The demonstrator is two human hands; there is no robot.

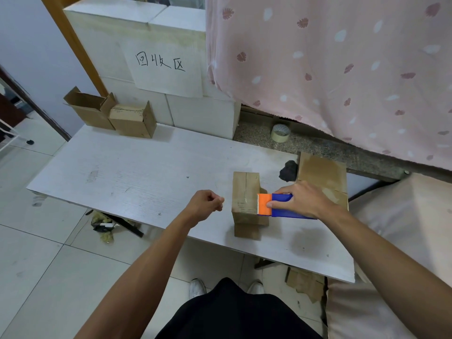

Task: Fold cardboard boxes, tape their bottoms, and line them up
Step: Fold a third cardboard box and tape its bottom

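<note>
Right hand [303, 201] gripping blue-and-orange plastic tape dispenser [280, 212] atop small brown cardboard box [244, 192] under that hand, left hand [205, 204] clenched on nothing just beside the box, two open-flapped brown cartons [90, 110] [133, 119] far beyond, contents hidden.

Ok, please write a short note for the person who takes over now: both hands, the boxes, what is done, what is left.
Left hand: curled, nothing visible in it, beside the near box.
Right hand: grips the tape dispenser on that box, closed flaps up.
Done: two folded boxes stand side by side at the far left corner of the table.
To do: finish taping the near box, line it up, fold the flat cardboard at right.
</note>
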